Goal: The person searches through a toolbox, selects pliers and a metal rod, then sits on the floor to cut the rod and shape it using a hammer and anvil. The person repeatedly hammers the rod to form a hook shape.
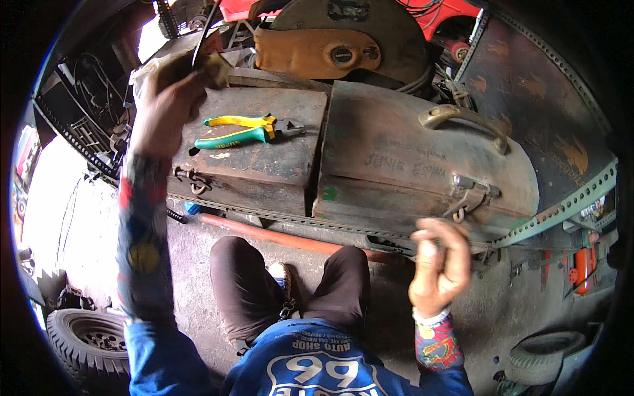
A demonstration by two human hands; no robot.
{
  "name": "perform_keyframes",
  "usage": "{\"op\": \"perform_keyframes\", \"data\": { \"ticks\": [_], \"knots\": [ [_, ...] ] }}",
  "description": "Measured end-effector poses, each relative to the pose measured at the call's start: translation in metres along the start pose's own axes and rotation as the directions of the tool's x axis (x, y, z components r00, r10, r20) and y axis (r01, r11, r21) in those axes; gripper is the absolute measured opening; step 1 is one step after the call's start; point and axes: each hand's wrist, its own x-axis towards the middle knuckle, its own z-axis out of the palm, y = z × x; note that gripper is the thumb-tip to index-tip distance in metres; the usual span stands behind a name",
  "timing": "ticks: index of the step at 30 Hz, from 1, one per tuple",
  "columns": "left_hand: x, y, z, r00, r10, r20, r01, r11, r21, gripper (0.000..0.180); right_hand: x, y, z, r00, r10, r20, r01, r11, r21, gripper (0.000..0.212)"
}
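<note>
On the left metal toolbox [264,99] lie diagonal cutters [254,129] with yellow and green handles, their jaws to the right. My left hand [173,109], smeared by motion, is raised over that box's far left side. Its fingers are closed around the lower end of a thin dark rod [206,32], whose kind I cannot make out. My right hand [439,267] is held in front of the right metal toolbox [396,145], palm up with fingers curled and thumb close to the index finger. Anything pinched there is too small to tell.
The right toolbox has a curved handle [462,119] and a latch [472,195]. Behind stands a large round dark thing with a brown band [317,51]. A perforated metal rail [561,204] edges the bench. Tires [92,336] lie low left and right; a red-orange bar [284,234] runs below.
</note>
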Motion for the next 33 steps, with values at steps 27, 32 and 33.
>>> {"op": "perform_keyframes", "data": {
  "ticks": [27, 32, 33],
  "knots": [
    [-0.171, 0.004, 0.287, 0.882, 0.272, 0.385, -0.115, 0.916, -0.384, 0.018, -0.027, 0.048, -0.019, 0.519, 0.854, -0.033, -0.386, 0.268, 0.883, 0.032],
    [-0.162, -0.003, 0.292, 0.867, 0.391, 0.309, -0.285, 0.898, -0.337, 0.025, -0.028, 0.063, -0.016, 0.553, 0.831, -0.056, -0.367, 0.303, 0.88, 0.028],
    [-0.161, -0.004, 0.292, 0.856, 0.379, 0.351, -0.275, 0.909, -0.313, 0.025, -0.028, 0.063, -0.014, 0.568, 0.822, -0.043, -0.323, 0.27, 0.907, 0.027]
  ]
}}
